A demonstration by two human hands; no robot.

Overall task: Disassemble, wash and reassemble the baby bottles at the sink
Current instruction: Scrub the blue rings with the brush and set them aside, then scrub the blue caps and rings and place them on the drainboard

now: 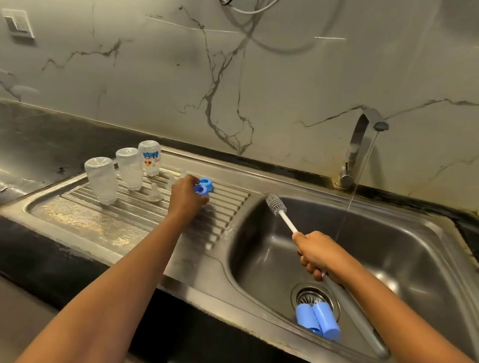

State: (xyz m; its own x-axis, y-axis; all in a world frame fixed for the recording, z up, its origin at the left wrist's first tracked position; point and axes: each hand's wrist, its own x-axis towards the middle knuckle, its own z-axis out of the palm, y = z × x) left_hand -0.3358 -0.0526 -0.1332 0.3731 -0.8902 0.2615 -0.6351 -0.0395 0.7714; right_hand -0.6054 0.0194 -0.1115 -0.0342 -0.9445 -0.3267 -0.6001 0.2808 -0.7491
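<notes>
My left hand [186, 194] was stretched out over the ribbed drainboard [93, 221], a little left of the middle of the frame. Its fingers were curled around a blue ring [200, 189], and a second blue ring [207, 182] lay just behind the first one; I could not tell whether my fingers touched it also.

To the left of this hand three clear bottles stood upside down on the ribs: the nearest bottle [101, 179], the middle bottle [129, 167], and the printed bottle [149, 157] farthest back. A clear nipple [155, 192] stood on the ribs between the bottles and my hand.

My right hand [318, 254] was over the sink basin [403, 253], right of the middle of the frame. It was closed in a fist around the handle of the bottle brush [287, 221]. The grey bristle head pointed up and to the left, near the edge between the basin and the drainboard.

In the lower part of the basin two blue caps [317, 321] lay side by side on the drain [307, 296]. In the upper right, a thin stream of water ran from the faucet [358, 147] into the basin.
</notes>
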